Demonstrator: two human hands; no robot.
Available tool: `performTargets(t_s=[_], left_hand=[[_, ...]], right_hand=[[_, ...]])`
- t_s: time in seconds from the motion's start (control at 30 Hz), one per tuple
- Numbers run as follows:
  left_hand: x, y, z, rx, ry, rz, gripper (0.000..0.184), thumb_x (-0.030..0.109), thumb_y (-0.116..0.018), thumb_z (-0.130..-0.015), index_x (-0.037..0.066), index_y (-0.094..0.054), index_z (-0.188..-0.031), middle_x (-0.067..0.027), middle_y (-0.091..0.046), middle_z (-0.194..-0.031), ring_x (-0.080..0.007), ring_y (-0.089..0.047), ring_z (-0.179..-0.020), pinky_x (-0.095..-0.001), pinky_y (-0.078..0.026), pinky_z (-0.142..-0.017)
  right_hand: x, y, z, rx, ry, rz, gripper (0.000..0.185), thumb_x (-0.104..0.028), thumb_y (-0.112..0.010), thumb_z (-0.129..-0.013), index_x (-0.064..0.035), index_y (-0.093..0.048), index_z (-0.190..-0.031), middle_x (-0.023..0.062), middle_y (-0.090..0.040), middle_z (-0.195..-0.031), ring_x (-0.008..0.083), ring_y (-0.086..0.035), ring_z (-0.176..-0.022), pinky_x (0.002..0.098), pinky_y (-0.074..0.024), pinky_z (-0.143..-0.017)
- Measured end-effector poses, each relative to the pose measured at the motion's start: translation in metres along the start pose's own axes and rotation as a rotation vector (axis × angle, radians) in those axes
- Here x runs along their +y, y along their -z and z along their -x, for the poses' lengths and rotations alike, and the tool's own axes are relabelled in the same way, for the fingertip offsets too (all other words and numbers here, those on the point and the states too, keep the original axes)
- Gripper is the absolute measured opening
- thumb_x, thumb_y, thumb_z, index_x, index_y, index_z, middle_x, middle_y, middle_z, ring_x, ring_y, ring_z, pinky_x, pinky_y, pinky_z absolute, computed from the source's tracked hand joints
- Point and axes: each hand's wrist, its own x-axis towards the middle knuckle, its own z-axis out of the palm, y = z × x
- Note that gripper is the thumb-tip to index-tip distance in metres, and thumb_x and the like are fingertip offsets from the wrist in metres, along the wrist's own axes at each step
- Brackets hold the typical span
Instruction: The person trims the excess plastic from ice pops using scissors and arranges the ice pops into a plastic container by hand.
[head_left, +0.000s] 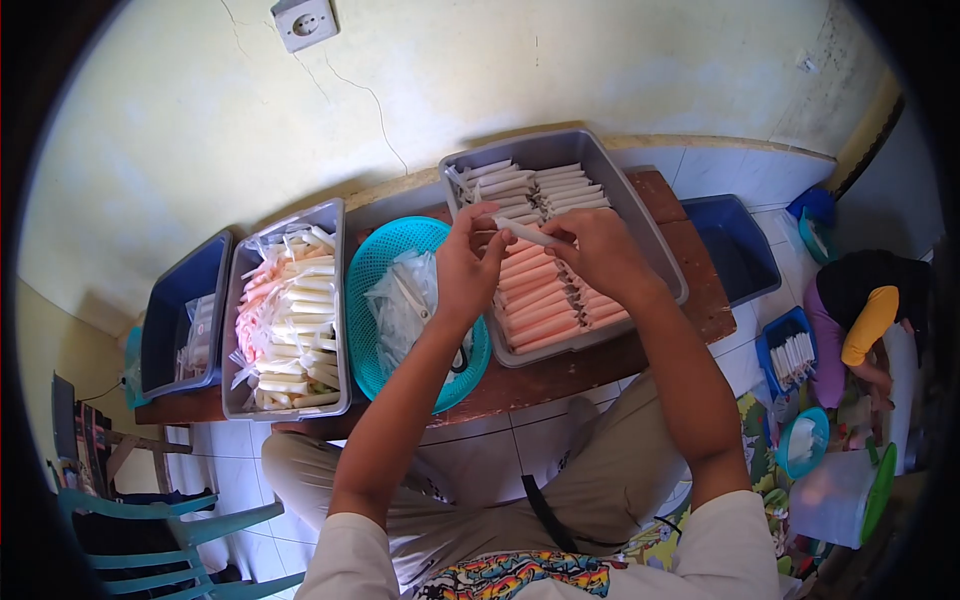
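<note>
Between my two hands is a slim white plastic-wrapped stick [528, 234], much like an ice pop tube. The fingers of my left hand [468, 262] pinch its left end, and my right hand [608, 252] grips its right end. Both hands are over a grey tray [665, 262] with rows of sticks, white ones [566, 186] at the back and pink ones [535, 300] in front. Beside my left forearm stands a turquoise basket [372, 262] with clear plastic bags [392, 325] and scissors [410, 297] in it.
On the wooden bench [690, 235] another grey tray [338, 300] holds cream and pink sticks; left of it is a dark blue bin [170, 305]. A blue tub [735, 245] sits at the right. A person [868, 310] works on the floor there. A green chair [150, 560] is lower left.
</note>
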Motion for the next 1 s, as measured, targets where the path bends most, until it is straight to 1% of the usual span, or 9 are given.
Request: performTargets(t_s=[0.03, 0.13, 0.37, 0.47, 0.53, 0.8, 0.9, 0.97, 1.0], left_hand=[[0.001, -0.005, -0.009, -0.019, 0.036, -0.068, 0.028, 0.003, -0.07, -0.102, 0.0, -0.065, -0.13, -0.0107, -0.069, -0.11, -0.0175, -0.077, -0.099, -0.0293, -0.065, -0.078], [-0.002, -0.018, -0.034, -0.04, -0.015, -0.303, 0.023, 0.006, -0.072, -0.101, 0.0, -0.071, -0.123, -0.0095, -0.076, -0.104, -0.0148, -0.077, -0.094, -0.0288, -0.064, -0.079], [-0.052, -0.04, -0.077, -0.061, 0.029, -0.319, 0.021, 0.009, -0.073, -0.1, 0.003, -0.078, -0.119, -0.0102, -0.081, -0.095, -0.0146, -0.078, -0.084, -0.0284, -0.061, -0.077], [-0.062, -0.045, -0.088, -0.078, 0.054, -0.383, 0.019, 0.01, -0.074, -0.098, 0.004, -0.08, -0.115, -0.0093, -0.082, -0.093, -0.0134, -0.077, -0.083, -0.0282, -0.06, -0.076], [-0.066, -0.048, -0.096, -0.072, 0.052, -0.386, 0.019, 0.011, -0.077, -0.094, 0.003, -0.08, -0.111, -0.0139, -0.081, -0.091, -0.0208, -0.079, -0.082, -0.0338, -0.06, -0.079], [-0.082, -0.056, -0.12, -0.082, -0.015, -0.454, 0.017, 0.01, -0.076, -0.091, 0.003, -0.08, -0.106, -0.0142, -0.081, -0.093, -0.0228, -0.079, -0.085, -0.0349, -0.06, -0.08], [-0.089, -0.058, -0.129, -0.089, 0.012, -0.462, 0.017, 0.008, -0.075, -0.091, 0.003, -0.081, -0.106, -0.0156, -0.08, -0.092, -0.0249, -0.078, -0.086, -0.036, -0.06, -0.081], [-0.093, -0.059, -0.133, -0.091, 0.034, -0.459, 0.017, 0.006, -0.074, -0.09, 0.004, -0.081, -0.105, -0.0167, -0.08, -0.092, -0.0265, -0.078, -0.086, -0.0368, -0.06, -0.081], [-0.095, -0.06, -0.134, -0.099, 0.007, -0.48, 0.019, 0.005, -0.072, -0.091, 0.004, -0.081, -0.108, -0.0158, -0.08, -0.095, -0.0247, -0.078, -0.087, -0.0357, -0.06, -0.082]], right_hand=[[0.006, 0.003, -0.004, -0.019, -0.049, 0.035, 0.021, -0.01, -0.081, -0.087, -0.0036, -0.08, -0.107, 0.0176, -0.077, -0.095, 0.0332, -0.075, -0.084, 0.0432, -0.0572, -0.077], [0.032, 0.006, -0.017, 0.005, -0.103, 0.099, 0.019, -0.011, -0.081, -0.087, -0.0048, -0.081, -0.106, 0.0182, -0.077, -0.095, 0.0363, -0.074, -0.089, 0.0458, -0.057, -0.081], [0.088, 0.001, -0.037, -0.04, -0.229, 0.169, 0.017, -0.014, -0.077, -0.09, -0.0075, -0.082, -0.104, 0.0183, -0.076, -0.1, 0.038, -0.073, -0.098, 0.0478, -0.0565, -0.09], [0.106, -0.004, -0.045, 0.028, -0.182, 0.243, 0.017, -0.016, -0.075, -0.092, -0.0088, -0.083, -0.105, 0.0169, -0.076, -0.105, 0.0375, -0.073, -0.101, 0.0479, -0.0563, -0.092], [0.113, -0.006, -0.047, 0.02, -0.182, 0.273, 0.017, -0.016, -0.074, -0.092, -0.0093, -0.083, -0.106, 0.0164, -0.076, -0.106, 0.0373, -0.073, -0.101, 0.0476, -0.0565, -0.092], [0.134, -0.013, -0.066, 0.052, -0.149, 0.38, 0.018, -0.012, -0.071, -0.092, -0.0117, -0.083, -0.106, 0.0147, -0.076, -0.106, 0.0362, -0.072, -0.103, 0.0476, -0.0572, -0.093], [0.145, -0.018, -0.07, 0.074, -0.087, 0.404, 0.018, -0.013, -0.074, -0.093, -0.0086, -0.081, -0.109, 0.0131, -0.075, -0.103, 0.0378, -0.071, -0.101, 0.0484, -0.057, -0.089], [0.145, -0.022, -0.072, 0.072, -0.109, 0.462, 0.026, -0.013, -0.06, -0.098, -0.0128, -0.083, -0.109, 0.0133, -0.076, -0.11, 0.0351, -0.072, -0.107, 0.0465, -0.0579, -0.094], [0.145, -0.023, -0.072, 0.071, -0.109, 0.464, 0.026, -0.013, -0.06, -0.098, -0.0128, -0.083, -0.109, 0.0133, -0.076, -0.11, 0.0351, -0.072, -0.107, 0.0465, -0.0579, -0.094]])
